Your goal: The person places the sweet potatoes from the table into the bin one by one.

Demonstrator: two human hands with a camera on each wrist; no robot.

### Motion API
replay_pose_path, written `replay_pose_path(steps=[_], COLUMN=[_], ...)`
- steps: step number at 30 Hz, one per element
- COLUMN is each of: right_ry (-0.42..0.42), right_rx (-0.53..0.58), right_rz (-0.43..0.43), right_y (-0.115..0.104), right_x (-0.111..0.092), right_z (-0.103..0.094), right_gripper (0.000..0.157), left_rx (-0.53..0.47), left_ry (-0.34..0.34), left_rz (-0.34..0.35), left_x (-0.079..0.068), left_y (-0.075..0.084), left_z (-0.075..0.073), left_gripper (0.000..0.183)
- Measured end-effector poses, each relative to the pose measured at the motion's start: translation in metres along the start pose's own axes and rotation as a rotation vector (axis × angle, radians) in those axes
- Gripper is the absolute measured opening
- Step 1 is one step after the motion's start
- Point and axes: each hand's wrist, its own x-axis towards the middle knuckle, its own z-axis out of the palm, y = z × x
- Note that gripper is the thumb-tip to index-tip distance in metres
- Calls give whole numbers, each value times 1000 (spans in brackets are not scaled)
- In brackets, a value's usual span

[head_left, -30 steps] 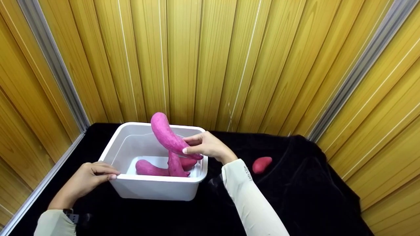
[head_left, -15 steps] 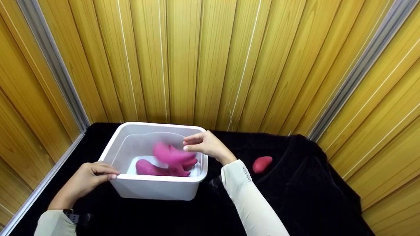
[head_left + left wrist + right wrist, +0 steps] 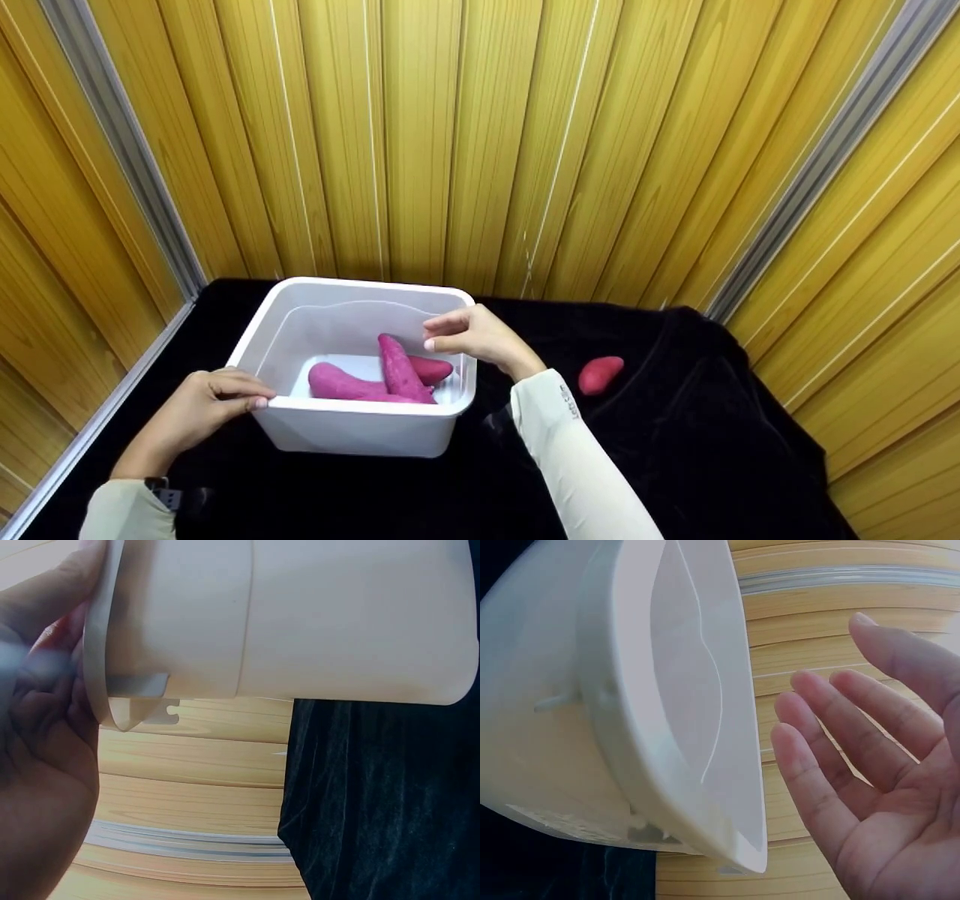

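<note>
A white plastic tub [image 3: 360,431] stands on black cloth. My left hand [image 3: 206,401] grips its front left rim; the left wrist view shows this hand [image 3: 49,705] at the tub's edge [image 3: 97,637]. Inside lie sweet potatoes: a pinkish-purple one [image 3: 337,381] at the left, another [image 3: 401,371] slanting over the middle, and a redder one [image 3: 431,370] at the right. The front wall partly hides them. Above the right rim hovers my right hand [image 3: 484,337], holding nothing. Its fingers [image 3: 817,791] are spread and loosely bent in the right wrist view.
A small red sweet potato [image 3: 600,375] lies on the black cloth [image 3: 675,442] to the right of the tub. Yellow wood-look panels [image 3: 480,150] rise behind and at both sides, with grey metal strips [image 3: 124,142] in the corners.
My right hand has let go of a long pinkish-purple sweet potato, which dropped into the tub onto the others. The right hand stays over the rim. My left hand keeps its hold.
</note>
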Motion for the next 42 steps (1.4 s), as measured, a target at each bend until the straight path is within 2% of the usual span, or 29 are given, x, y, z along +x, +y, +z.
replay_pose_path(steps=[12, 22, 29, 42], right_ry=[7, 57, 78, 187], right_rx=[3, 17, 78, 75], right_rz=[-9, 21, 19, 76], right_y=[2, 12, 20, 41], right_x=[-2, -7, -11, -23], right_z=[-3, -12, -19, -39], right_gripper=[39, 40, 41, 39], left_rx=[-2, -28, -25, -4], left_ry=[-1, 2, 4, 12], left_rz=[-5, 3, -4, -4], left_x=[-1, -3, -4, -6], left_y=[-2, -5, -6, -8], left_z=[-1, -2, -4, -7], left_gripper=[18, 19, 19, 20])
